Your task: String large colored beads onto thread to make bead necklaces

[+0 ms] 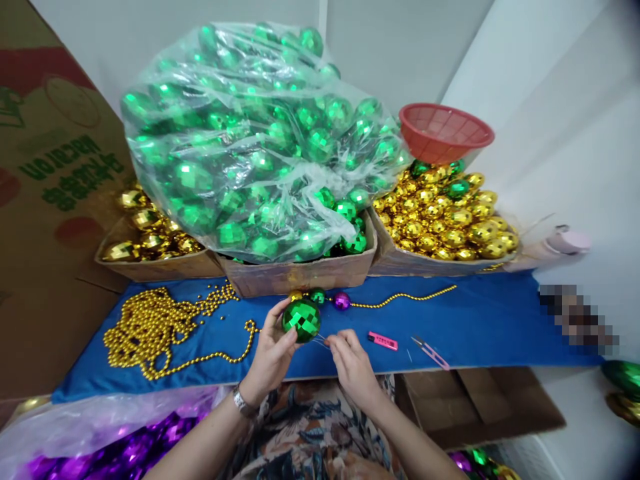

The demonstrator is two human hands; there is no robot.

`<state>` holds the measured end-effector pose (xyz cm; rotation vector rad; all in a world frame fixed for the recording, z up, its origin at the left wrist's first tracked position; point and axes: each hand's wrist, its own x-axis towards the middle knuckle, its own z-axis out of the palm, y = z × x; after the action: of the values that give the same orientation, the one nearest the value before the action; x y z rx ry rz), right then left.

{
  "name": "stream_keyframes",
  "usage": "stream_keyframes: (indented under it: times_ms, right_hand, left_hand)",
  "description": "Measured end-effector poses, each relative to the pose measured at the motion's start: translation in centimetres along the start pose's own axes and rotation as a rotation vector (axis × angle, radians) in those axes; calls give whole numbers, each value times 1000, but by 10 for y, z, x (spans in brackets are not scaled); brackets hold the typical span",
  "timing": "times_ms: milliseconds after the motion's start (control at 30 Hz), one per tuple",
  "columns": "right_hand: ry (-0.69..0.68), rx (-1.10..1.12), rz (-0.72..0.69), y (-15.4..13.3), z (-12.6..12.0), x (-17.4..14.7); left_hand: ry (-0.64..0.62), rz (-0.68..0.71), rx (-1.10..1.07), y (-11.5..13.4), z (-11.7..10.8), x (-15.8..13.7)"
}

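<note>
My left hand (274,351) grips a shiny green faceted ball (301,321) between thumb and fingers. Thin pale thread runs from the ball's right side to my right hand (351,363), whose fingertips pinch it. Just behind the ball lie a smaller green ball (317,296), a purple ball (342,301) and a partly hidden gold ball (295,296). From the purple ball a gold bead strand (400,299) stretches right. Another gold strand (210,359) leads from a bead heap (150,327) toward my left hand.
A large clear bag of green balls (260,147) rests on a cardboard box (300,277). Boxes of gold balls (450,227) stand either side. A red basket (445,133) sits behind. Pink thread snips (431,353) and a pink case (383,341) lie on the blue cloth (480,327).
</note>
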<state>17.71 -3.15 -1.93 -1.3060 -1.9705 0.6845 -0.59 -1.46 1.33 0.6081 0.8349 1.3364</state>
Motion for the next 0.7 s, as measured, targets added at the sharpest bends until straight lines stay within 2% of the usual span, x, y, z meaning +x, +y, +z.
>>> stream_keyframes:
  times_ms: [300,700]
  right_hand:
    - [54,36,-43,1,1,-3]
    - [47,-4,-69,2,-1,-3]
  left_hand:
    - [10,34,30,-1,0,-2]
    - [-5,-4,-16,-1,-3,-1]
